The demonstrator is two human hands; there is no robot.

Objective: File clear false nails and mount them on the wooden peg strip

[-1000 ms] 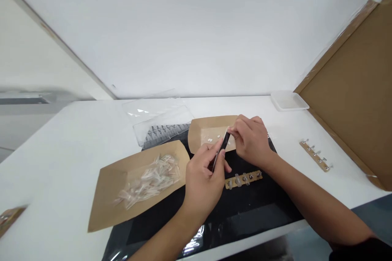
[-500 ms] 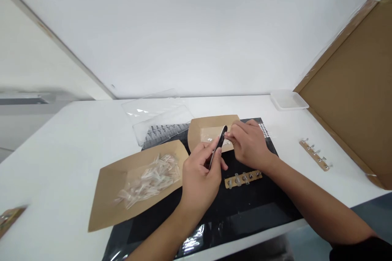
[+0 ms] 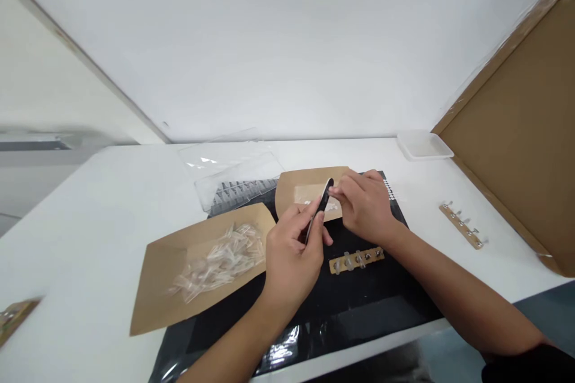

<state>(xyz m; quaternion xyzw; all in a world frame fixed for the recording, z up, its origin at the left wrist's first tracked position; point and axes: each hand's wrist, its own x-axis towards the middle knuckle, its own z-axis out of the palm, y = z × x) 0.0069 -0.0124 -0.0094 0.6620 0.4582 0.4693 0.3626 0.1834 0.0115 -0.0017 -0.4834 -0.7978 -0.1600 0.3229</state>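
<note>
My left hand (image 3: 294,242) is closed around a slim black nail file (image 3: 322,198) with a rounded end and a pale edge, tilted up toward the right. Close against the file's upper end, my right hand (image 3: 365,200) has its fingers pinched; whatever is between them is too small to make out. Below the hands, a wooden strip (image 3: 371,255) with metal studs bears several clear pieces. A brown paper tray (image 3: 164,275) to the left holds a heap of clear plastic nail tips (image 3: 229,260). Behind the hands, a second paper tray (image 3: 290,185) contains small white bits.
Under the hands lies a black mat (image 3: 354,323). Clear plastic cases (image 3: 238,176) lie at the back. To the right are another studded strip (image 3: 462,226), a white plastic tray (image 3: 424,146) and an upright cardboard panel (image 3: 516,137). A blurred wooden piece (image 3: 17,317) is far left.
The view has shifted very slightly. Both hands keep nearly the same pose, with the file and the right fingertips only a little displaced.
</note>
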